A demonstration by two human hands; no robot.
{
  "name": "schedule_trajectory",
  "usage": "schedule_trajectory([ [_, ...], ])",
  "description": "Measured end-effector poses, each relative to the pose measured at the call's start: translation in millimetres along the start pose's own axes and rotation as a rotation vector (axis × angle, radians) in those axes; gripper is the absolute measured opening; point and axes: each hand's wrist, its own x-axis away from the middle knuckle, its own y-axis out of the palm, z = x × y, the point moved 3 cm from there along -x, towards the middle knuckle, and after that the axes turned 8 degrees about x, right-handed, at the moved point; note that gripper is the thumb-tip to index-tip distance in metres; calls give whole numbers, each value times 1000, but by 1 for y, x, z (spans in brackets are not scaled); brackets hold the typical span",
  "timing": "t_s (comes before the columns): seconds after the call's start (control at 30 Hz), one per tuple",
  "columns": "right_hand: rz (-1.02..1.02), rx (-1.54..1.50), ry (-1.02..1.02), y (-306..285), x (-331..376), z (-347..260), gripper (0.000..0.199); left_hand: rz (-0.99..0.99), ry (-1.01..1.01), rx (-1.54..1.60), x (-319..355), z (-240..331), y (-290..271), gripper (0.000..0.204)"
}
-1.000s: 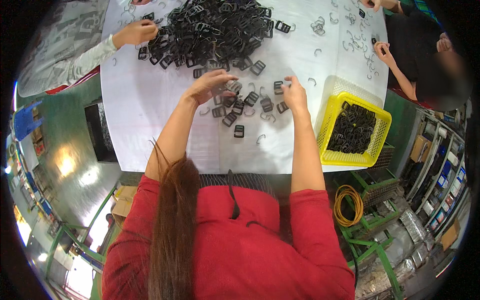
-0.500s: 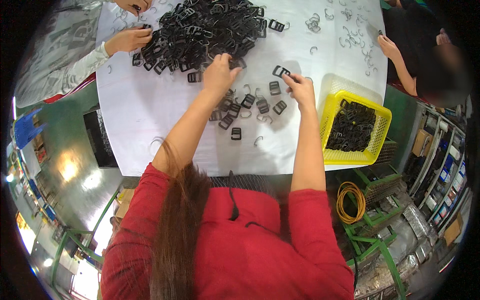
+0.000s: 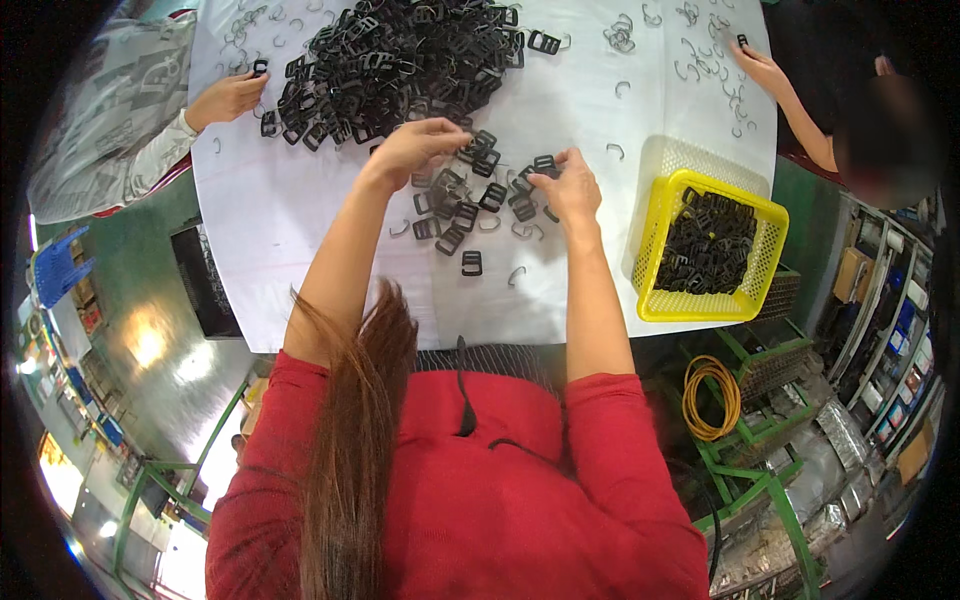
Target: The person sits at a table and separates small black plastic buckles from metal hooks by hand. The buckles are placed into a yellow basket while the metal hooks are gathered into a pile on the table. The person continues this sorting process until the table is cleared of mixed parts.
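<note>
Black slide buckles with thin metal hooks lie in a large heap (image 3: 400,75) on the white table, and a looser cluster (image 3: 463,213) spreads nearer me. My right hand (image 3: 573,188) pinches a black buckle (image 3: 544,163) between thumb and fingers, just right of that cluster. Between the heap and the cluster is my left hand (image 3: 412,152), its fingers drawn together beside some buckles (image 3: 484,155). What its fingertips hold, if anything, is hard to make out. A single buckle (image 3: 472,263) lies closer to my body.
A yellow plastic basket (image 3: 655,250) holding black buckles stands at the table's right edge. Loose metal hooks (image 3: 700,65) are scattered at the far right. A co-worker's hand (image 3: 228,97) holds a buckle at the left; another person's hand (image 3: 762,70) does so at the right.
My right hand has moved left toward the cluster with its buckle. My left hand has shifted slightly left and nearer me. The left co-worker's hand has drawn back from the heap with a buckle.
</note>
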Motion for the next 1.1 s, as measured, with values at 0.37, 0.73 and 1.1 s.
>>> schedule_trajectory([
  [0.37, -190, -661, -115, -4, 0, 24, 32, -151, 183, 560, 31, 13, -25, 12],
  [0.73, 382, -431, 190, -162, 66, 179, 32, -476, 318, 0, 20, 10, 241, 53],
  [1.1, 392, 23, -88, -2, 66, 32, 32, 105, 584, -1428, -22, -44, 104, 25],
])
